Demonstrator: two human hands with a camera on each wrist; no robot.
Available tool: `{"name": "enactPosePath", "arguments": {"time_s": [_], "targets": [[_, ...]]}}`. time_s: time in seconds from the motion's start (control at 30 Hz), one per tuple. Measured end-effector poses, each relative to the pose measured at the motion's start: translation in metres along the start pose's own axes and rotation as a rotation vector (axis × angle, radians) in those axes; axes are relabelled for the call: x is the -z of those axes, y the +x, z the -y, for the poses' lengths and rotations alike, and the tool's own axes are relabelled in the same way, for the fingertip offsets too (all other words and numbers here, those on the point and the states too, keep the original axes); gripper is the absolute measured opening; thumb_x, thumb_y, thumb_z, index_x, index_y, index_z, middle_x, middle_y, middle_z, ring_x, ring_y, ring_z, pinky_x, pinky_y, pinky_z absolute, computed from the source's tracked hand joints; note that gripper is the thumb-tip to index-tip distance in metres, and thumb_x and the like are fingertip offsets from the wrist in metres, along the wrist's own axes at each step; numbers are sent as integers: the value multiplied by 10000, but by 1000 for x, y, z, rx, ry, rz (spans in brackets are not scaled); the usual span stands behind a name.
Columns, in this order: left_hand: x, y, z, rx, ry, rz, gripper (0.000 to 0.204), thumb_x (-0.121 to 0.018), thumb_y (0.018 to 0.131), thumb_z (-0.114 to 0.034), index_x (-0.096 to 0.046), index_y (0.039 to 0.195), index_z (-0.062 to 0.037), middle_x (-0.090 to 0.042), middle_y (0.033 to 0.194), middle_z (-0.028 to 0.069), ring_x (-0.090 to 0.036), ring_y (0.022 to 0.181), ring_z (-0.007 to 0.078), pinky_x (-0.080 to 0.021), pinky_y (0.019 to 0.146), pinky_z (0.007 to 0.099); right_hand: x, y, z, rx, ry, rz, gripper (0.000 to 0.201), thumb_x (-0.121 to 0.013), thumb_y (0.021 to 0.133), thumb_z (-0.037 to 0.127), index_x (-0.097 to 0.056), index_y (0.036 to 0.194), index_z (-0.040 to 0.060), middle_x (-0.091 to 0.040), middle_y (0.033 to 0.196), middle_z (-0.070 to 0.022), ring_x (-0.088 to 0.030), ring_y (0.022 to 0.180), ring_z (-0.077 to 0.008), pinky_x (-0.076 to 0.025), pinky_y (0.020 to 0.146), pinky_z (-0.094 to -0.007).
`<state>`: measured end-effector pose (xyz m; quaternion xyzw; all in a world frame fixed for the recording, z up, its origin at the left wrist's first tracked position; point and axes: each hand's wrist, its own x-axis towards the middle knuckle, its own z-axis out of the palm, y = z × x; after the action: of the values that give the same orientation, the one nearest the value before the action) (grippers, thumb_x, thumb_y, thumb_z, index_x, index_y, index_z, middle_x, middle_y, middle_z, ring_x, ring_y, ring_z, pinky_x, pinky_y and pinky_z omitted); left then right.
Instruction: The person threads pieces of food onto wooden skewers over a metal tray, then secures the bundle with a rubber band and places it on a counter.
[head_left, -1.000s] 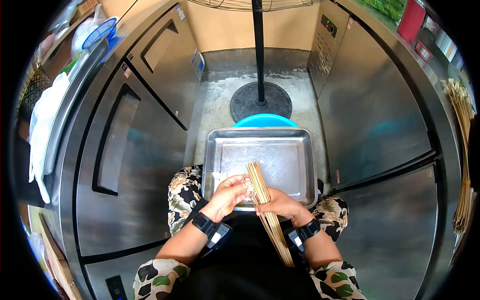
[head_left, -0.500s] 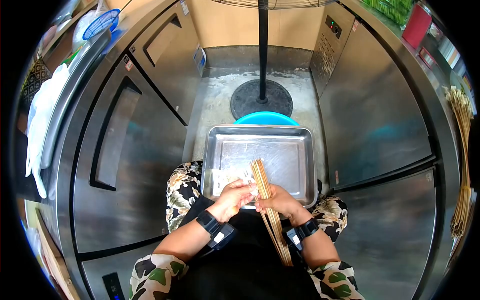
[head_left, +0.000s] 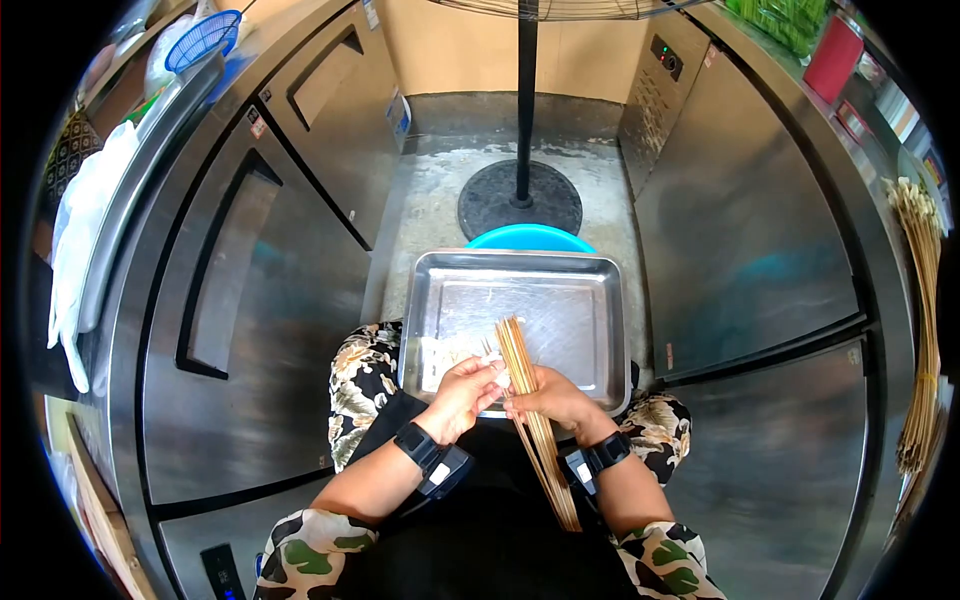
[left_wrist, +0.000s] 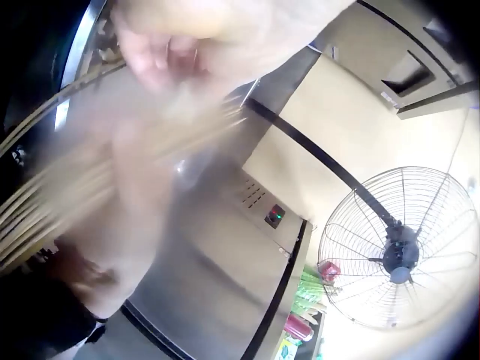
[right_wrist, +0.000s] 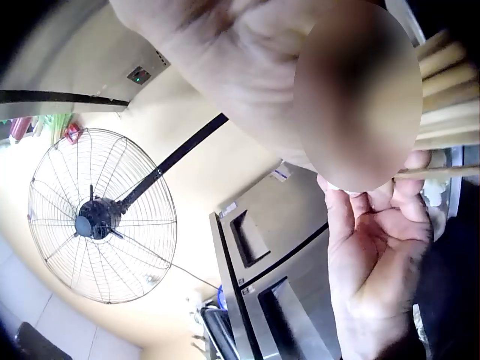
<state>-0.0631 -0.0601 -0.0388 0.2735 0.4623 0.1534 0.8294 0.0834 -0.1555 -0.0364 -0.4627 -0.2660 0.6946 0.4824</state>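
Observation:
A bundle of thin bamboo skewers [head_left: 514,346] is gripped by my right hand [head_left: 562,402], its upper ends leaning over the tray and its lower ends reaching toward my lap. Beside it, my left hand [head_left: 462,396] pinches a small white piece of food [head_left: 501,378] right at the skewers. Both hands are over the near edge of a steel tray [head_left: 612,330], where pale bits lie on the left side. In the right wrist view one separate skewer [right_wrist: 435,172] runs to the fingertips of my left hand [right_wrist: 379,262]; a blurred patch hides part of the grip.
The tray rests across my lap, with a blue basin [head_left: 532,237] behind it. A black stand [head_left: 523,195] with a wire fan [left_wrist: 397,247] rises beyond. Steel cabinets [head_left: 260,300] flank both sides. Another skewer bundle [head_left: 922,330] lies on the right counter.
My left hand has shifted slightly, with its fingertips and the white piece staying close against the skewers. My right hand keeps hold of the bundle in nearly the same place.

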Motion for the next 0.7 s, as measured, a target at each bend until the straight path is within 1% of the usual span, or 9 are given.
{"name": "enactPosePath", "arguments": {"time_s": [0.17,0.27,0.3,0.4,0.43,0.53,0.57,0.6,0.7], "targets": [[5,9,6,-14,86,14,94,-649,820,-100,-564,858,-95,-594,807,2,-552,704,75,-493,637,197,-3,-8,10,143,-130,-140,117,-642,782,64,-592,880,24,-607,738,-42,-582,632,-114,-474,558,-229],[2,20,12,-38,93,58,93,-617,839,-86,-549,894,-56,-594,798,50,-575,635,110,-507,593,205,7,-8,9,3,184,-10,90,-620,806,99,-610,858,27,-620,745,-57,-585,620,-113,-481,553,-230],[-3,21,14,-46,91,80,97,-604,847,-83,-543,908,-38,-592,789,72,-584,595,127,-514,570,208,11,-8,9,-24,332,129,110,-604,819,115,-609,858,12,-636,760,-86,-599,620,-119,-494,547,-234],[-16,21,10,-22,123,160,130,-572,869,-94,-523,951,-6,-590,787,107,-587,562,165,-526,576,240,3,-6,4,-54,428,233,138,-589,829,122,-601,851,-14,-642,802,-120,-621,641,-141,-521,568,-242],[-10,26,12,-16,201,177,141,-538,893,-118,-535,971,-1,-595,813,99,-591,627,154,-533,616,252,2,-4,4,-106,390,161,151,-584,827,104,-602,882,-36,-640,844,-143,-637,703,-165,-540,635,-252],[0,32,17,-184,275,5,145,-528,901,-129,-550,989,-15,-598,855,80,-580,716,132,-531,665,253,4,3,-2,-70,348,15,181,-582,824,90,-603,937,-50,-637,889,-145,-637,798,-183,-536,737,-272],[6,30,13,-111,233,-28,150,-541,899,-150,-564,999,-39,-597,895,58,-560,777,111,-520,703,244,10,5,-7,-96,315,4,220,-595,814,92,-602,983,-49,-640,912,-130,-621,851,-175,-516,771,-280],[7,25,6,-124,214,-53,149,-564,889,-164,-568,997,-62,-598,909,48,-563,769,106,-514,720,238,13,8,-12,-92,251,-24,224,-599,812,97,-603,984,-46,-640,916,-125,-618,848,-172,-510,768,-278],[2,14,-11,-139,126,58,143,-589,871,-148,-561,967,-46,-588,887,54,-568,787,119,-504,725,243,14,14,-20,-87,94,-55,227,-607,806,102,-607,988,-34,-642,933,-119,-614,858,-167,-495,784,-272]]}}
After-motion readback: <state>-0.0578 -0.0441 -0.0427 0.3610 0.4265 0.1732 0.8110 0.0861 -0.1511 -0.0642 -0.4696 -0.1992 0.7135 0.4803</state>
